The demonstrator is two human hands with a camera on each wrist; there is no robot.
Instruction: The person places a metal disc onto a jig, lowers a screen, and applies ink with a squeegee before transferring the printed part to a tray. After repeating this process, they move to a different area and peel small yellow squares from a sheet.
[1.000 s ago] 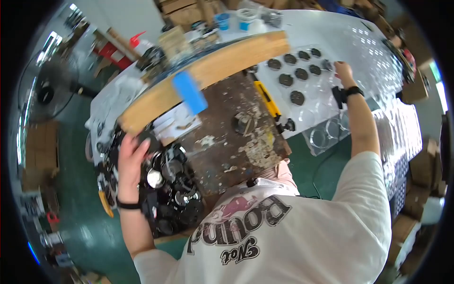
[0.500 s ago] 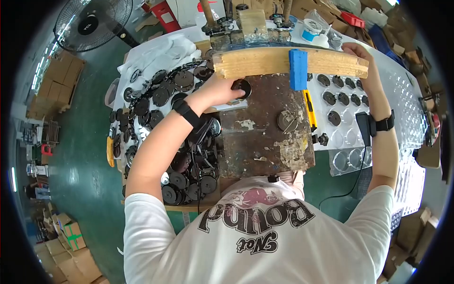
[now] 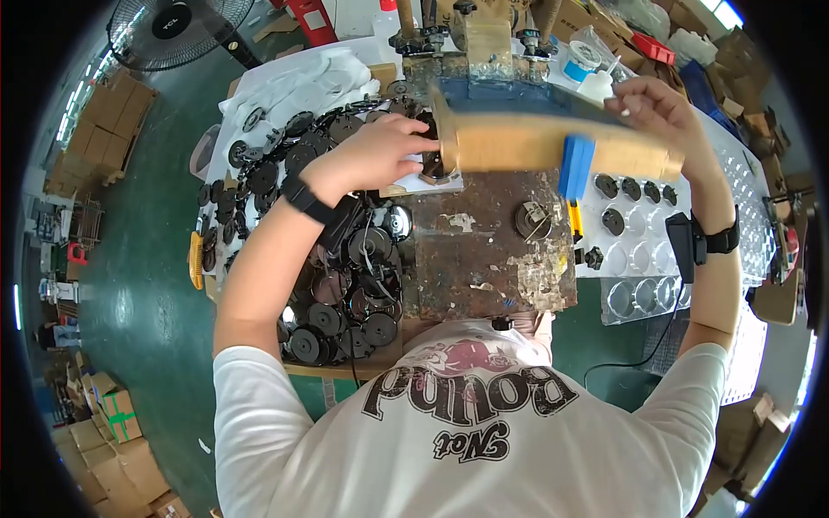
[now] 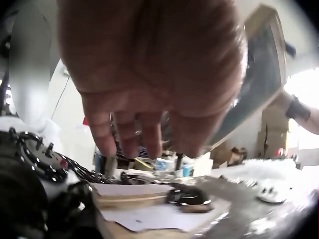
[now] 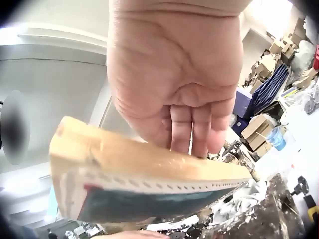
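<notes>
A wooden frame (image 3: 518, 142) with a dark mesh panel and a blue block (image 3: 577, 166) on its front bar tilts over the worn brown board (image 3: 471, 250). My left hand (image 3: 376, 154) hovers by the frame's left end, fingers loosely extended. Below those fingers, in the left wrist view, a black round part (image 4: 189, 194) lies on a white-topped wooden block (image 4: 149, 204). At the frame's right end is my right hand (image 3: 663, 112). In the right wrist view its fairly straight fingers (image 5: 181, 127) reach down to the frame's wooden bar, which hides some tips.
Many black round parts (image 3: 328, 319) are heaped at the left. Clear plastic trays (image 3: 635, 259) with round pockets, several holding dark discs (image 3: 613, 222), lie at the right. A yellow cutter (image 3: 576, 223), a white tub (image 3: 581, 62) and clamp posts (image 3: 423, 39) stand around the board.
My left hand moves from the heap, bringing a black round part to the block, and lets go. My right hand goes from the discs to the frame's right end. The frame tilts lower.
</notes>
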